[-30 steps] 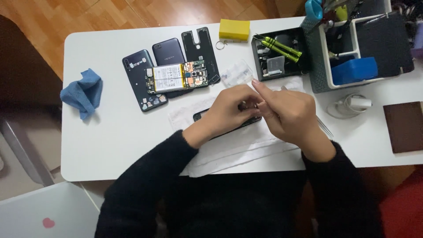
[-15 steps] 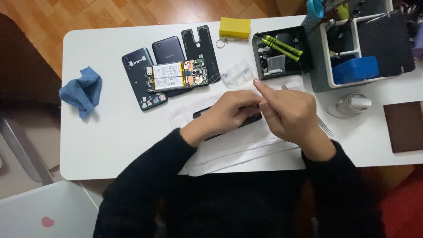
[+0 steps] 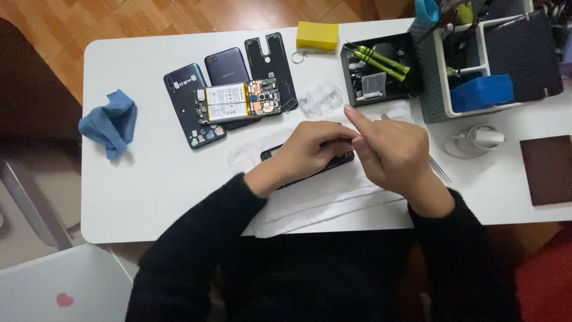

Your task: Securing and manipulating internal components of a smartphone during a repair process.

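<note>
Far left on the white tabletop you've got a crumpled blue cloth, well apart from the work. Next over sits a cluster of phone parts: a dark back cover, a second dark phone, an opened phone with its battery and board showing, and a black inner frame behind it.

Then the thing you're actually working on: a dark phone lying on a white towel right in front of you. Its long axis runs roughly left to right, tilted slightly, with the left end poking out past your left hand. That hand lies over the phone's middle, fingers curled down onto it, so it's the nearer one and looks to be pinning it. Your right hand is closed up against the phone's right end, index finger sticking out, touching the left hand's fingertips. Can't tell if it's pinching a small tool or part.

Further right: a small clear bag, a yellow block, a black tray with green-handled screwdrivers, tweezers just beside your right wrist, an organizer with a blue box, and a brown wallet-like thing.
</note>
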